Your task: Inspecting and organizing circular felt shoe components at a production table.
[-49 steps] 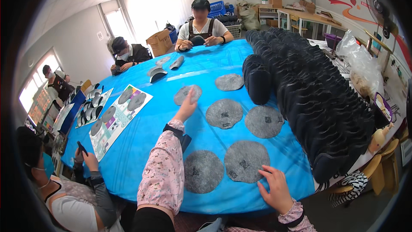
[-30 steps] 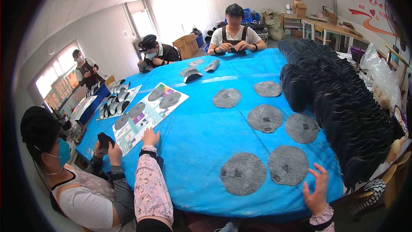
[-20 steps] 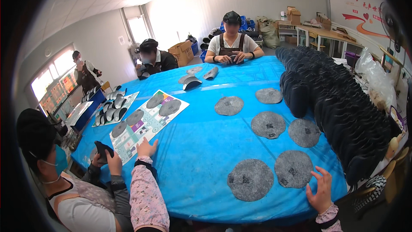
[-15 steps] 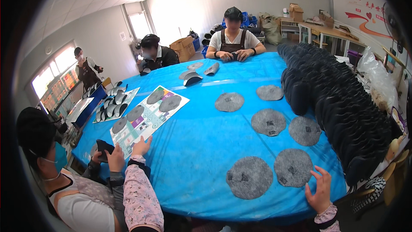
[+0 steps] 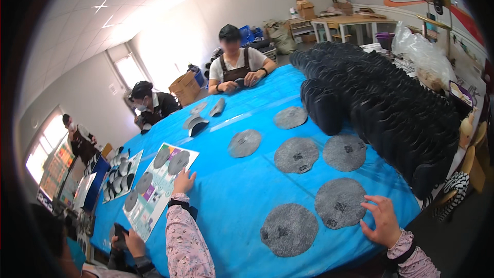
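My left hand (image 5: 183, 181) reaches forward with its fingers apart. It is over the right edge of a colourful printed sheet (image 5: 146, 220), just below a grey round piece (image 5: 178, 162) lying there. At the near right, my right hand (image 5: 383, 222) is open, with its fingertips at the right rim of a grey felt-like disc (image 5: 340, 203). I cannot tell whether they pinch it. A second grey disc (image 5: 289, 230) lies flat to its left. Both discs carry small dark patches.
Several similar discs (image 5: 297, 155) lie farther up the blue-covered table (image 5: 231, 195). Rows of black curved pieces (image 5: 386, 108) are stacked along the right side. A co-worker's hand (image 5: 135, 243) holds a dark piece at the near left; another person (image 5: 239, 64) works across the table.
The view has tilted and shifted. My left hand has moved forward, farther over the table to the printed sheet's edge. My right hand's fingers have come to the nearby disc's rim.
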Motion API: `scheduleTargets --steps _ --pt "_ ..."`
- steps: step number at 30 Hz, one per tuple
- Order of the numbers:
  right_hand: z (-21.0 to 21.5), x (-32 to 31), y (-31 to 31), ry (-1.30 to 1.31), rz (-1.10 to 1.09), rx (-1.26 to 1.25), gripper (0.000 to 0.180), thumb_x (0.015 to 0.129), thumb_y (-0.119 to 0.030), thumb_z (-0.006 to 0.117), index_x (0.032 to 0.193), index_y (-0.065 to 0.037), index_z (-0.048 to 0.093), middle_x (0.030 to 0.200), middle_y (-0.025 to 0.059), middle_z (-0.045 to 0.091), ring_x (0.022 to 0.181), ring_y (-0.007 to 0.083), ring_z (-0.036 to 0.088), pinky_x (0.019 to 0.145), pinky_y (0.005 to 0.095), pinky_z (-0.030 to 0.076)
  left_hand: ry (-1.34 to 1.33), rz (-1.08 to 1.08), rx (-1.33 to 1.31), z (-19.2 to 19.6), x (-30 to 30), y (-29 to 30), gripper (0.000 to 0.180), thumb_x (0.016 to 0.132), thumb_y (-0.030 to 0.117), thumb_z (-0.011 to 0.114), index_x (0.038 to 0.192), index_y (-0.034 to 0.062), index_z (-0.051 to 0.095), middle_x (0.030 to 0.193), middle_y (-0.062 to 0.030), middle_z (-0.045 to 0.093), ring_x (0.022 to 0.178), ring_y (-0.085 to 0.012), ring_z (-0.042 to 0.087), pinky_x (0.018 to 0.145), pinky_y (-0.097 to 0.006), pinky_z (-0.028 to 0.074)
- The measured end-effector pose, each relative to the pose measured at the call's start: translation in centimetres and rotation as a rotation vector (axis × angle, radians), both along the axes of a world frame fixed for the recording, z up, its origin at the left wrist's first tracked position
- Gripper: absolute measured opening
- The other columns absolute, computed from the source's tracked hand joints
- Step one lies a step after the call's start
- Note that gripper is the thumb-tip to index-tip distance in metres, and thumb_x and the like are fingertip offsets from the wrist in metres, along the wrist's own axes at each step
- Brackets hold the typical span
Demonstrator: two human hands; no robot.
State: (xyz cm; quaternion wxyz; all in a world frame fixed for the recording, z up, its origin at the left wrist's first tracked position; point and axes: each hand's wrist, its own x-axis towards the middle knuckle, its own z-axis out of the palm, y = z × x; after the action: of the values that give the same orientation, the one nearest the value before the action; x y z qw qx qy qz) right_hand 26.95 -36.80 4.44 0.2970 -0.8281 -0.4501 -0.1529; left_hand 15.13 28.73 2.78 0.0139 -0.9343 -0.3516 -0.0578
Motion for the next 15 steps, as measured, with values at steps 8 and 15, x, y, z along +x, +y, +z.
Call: scheduleTargets --steps 8,15 --pt "0.0 -0.2 0.7 0.023 0.022 -0.028 0.046 0.068 -0.016 0.066 0.110 -0.005 0.051 0.118 0.0138 0.048 0.105 0.0326 0.046 0.091 0.0435 0.036 0.091 0.045 -0.076 0.0 0.3 -3.2 0.060 0.086 0.050 0.046 0.127 0.0065 0.045 0.138 -0.0193 0.035 0.126 -0.0350 0.035 0.101 -0.045 0.031" --pt "-0.5 -1.0 0.9 0.020 0.038 0.037 0.042 0.070 -0.009 0.063 0.110 -0.003 0.050 0.120 0.0159 0.046 0.107 0.0346 0.044 0.091 0.0431 0.035 -0.029 -0.329 -0.277 3.5 -6.0 -18.2 0.049 0.086 0.046 0.049 0.121 0.0113 0.053 0.131 -0.0152 0.045 0.116 -0.0338 0.045 0.096 -0.043 0.037"
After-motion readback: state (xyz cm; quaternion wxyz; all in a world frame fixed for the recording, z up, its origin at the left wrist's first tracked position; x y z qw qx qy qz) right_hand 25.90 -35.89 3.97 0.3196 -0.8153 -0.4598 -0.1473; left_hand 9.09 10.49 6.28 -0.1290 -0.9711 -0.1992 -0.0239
